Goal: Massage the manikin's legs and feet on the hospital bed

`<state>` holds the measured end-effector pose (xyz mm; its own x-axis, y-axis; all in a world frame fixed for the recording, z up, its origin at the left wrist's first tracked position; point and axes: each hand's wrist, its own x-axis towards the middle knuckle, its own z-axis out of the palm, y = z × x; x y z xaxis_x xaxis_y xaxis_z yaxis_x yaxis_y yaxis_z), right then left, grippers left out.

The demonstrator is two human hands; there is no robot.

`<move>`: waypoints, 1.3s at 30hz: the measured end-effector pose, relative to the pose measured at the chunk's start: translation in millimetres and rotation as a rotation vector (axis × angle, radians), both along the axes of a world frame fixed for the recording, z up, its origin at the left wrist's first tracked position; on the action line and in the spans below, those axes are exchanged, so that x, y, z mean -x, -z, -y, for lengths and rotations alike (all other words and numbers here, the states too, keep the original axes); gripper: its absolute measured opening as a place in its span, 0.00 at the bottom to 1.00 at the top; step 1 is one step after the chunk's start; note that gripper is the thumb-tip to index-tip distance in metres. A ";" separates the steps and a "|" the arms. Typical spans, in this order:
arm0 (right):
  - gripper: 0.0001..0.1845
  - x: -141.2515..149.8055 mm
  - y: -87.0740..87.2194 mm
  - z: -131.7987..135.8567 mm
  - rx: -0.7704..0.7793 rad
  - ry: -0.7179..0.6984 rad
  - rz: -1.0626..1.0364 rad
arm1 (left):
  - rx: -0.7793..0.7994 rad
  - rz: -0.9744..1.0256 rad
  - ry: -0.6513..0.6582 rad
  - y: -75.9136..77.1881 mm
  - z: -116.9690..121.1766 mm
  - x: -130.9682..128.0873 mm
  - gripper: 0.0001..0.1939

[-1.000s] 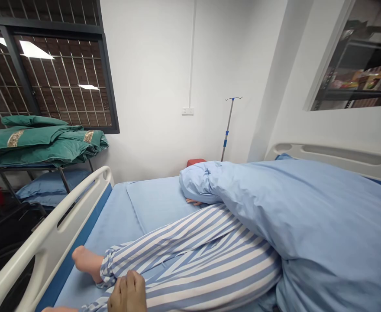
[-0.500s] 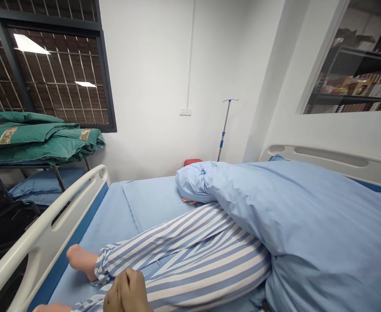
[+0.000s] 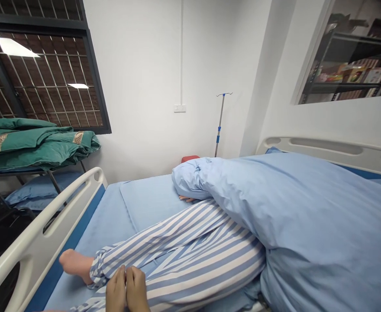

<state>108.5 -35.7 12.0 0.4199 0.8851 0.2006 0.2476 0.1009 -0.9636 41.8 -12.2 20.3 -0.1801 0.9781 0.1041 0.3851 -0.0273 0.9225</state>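
Matt, softly creased cloth on the pale blue duvet (image 3: 314, 208), right of the frame; thin matt cloth in the striped pajama trousers (image 3: 190, 260), bottom centre. Smooth, faintly glossy white plastic along the bed side rail (image 3: 34, 236), lower left. Slim, dull metal on the IV pole (image 3: 221, 117), centre, with blue plastic collars (image 3: 218, 138). Soft matt green cloth on the folded quilt (image 3: 31, 147), left.

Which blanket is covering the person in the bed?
The light blue blanket, spread over the person in the bed; the green blankets lie folded on the metal rack by the window.
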 end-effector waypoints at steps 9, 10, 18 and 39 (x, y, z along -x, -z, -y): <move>0.20 -2.2 0.5 -1.0 0.021 0.004 -0.091 | -0.034 -0.153 0.001 24.7 10.0 -4.9 0.10; 0.20 -2.6 -0.3 -1.1 0.023 0.005 -0.092 | -0.069 -0.228 0.015 30.4 11.2 -3.9 0.10; 0.20 -13.2 -13.0 2.4 0.078 0.006 0.155 | -0.155 -0.614 0.034 39.6 11.8 -4.8 0.16; 0.21 -40.9 -12.7 17.0 0.047 -0.074 0.423 | 0.014 -0.179 0.006 7.3 13.4 -24.7 0.14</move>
<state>149.4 -52.7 24.8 0.2444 0.9220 0.3004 0.6157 0.0918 -0.7826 66.5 -25.6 13.0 -0.1544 0.9807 0.1202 0.5430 -0.0174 0.8395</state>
